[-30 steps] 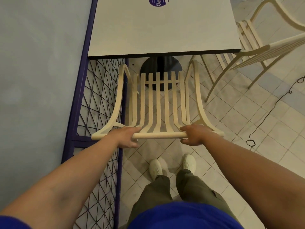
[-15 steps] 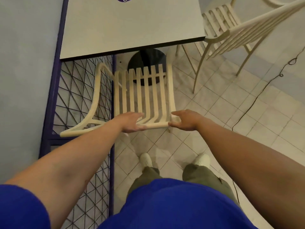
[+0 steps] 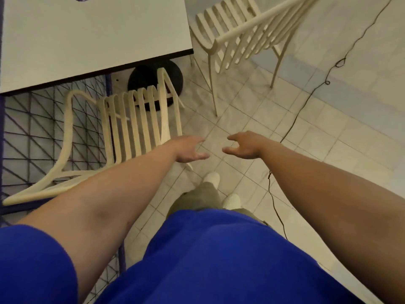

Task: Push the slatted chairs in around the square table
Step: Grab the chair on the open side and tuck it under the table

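Your left hand [image 3: 189, 150] and right hand [image 3: 243, 145] hover side by side over the pale tiled floor [image 3: 252, 119]. Fingers are loosely spread and grip nothing. At 10 o'clock from them, the near cream slatted chair [image 3: 131, 126] stands facing the white square table [image 3: 96, 29], its front close to the table's near edge. At 1 o'clock, a second cream slatted chair [image 3: 247, 40] stands angled just beside the table's right side.

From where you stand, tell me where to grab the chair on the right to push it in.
Take the top rail of the right-hand chair, coming from behind its backrest, the side away from the square table. The rail is a straight, bare bar, and the seat faces roughly toward the table, so a push there should drive it in.
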Action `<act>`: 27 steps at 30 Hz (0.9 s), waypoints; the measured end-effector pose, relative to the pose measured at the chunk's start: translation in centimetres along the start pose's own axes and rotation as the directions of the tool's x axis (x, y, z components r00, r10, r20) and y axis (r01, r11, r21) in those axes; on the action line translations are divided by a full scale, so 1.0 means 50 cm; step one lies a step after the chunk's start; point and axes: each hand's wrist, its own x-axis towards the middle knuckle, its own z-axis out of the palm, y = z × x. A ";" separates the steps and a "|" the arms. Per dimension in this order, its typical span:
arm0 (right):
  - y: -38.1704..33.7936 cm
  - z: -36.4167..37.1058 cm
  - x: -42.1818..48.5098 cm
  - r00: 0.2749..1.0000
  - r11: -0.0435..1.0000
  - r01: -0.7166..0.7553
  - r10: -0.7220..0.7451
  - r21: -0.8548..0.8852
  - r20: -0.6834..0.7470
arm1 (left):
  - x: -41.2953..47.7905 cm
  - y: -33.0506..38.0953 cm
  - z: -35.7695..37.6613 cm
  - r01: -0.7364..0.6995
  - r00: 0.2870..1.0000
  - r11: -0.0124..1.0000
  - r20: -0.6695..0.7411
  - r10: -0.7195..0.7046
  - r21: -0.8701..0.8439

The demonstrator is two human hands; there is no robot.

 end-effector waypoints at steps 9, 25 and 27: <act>0.141 -0.190 0.100 0.998 0.999 -0.052 0.052 0.005 -0.023 | 0.208 0.086 -0.191 -0.075 0.997 0.997 -0.001 0.075 0.021; 0.324 -0.658 0.280 0.898 0.994 0.018 -0.064 -0.108 -0.436 | 0.480 0.194 -0.616 -0.365 0.817 0.921 -0.429 0.386 0.135; 0.357 -0.700 0.314 0.912 0.991 0.019 -0.070 -0.130 -0.405 | 0.515 0.202 -0.632 -0.318 0.862 0.944 -0.387 0.327 0.089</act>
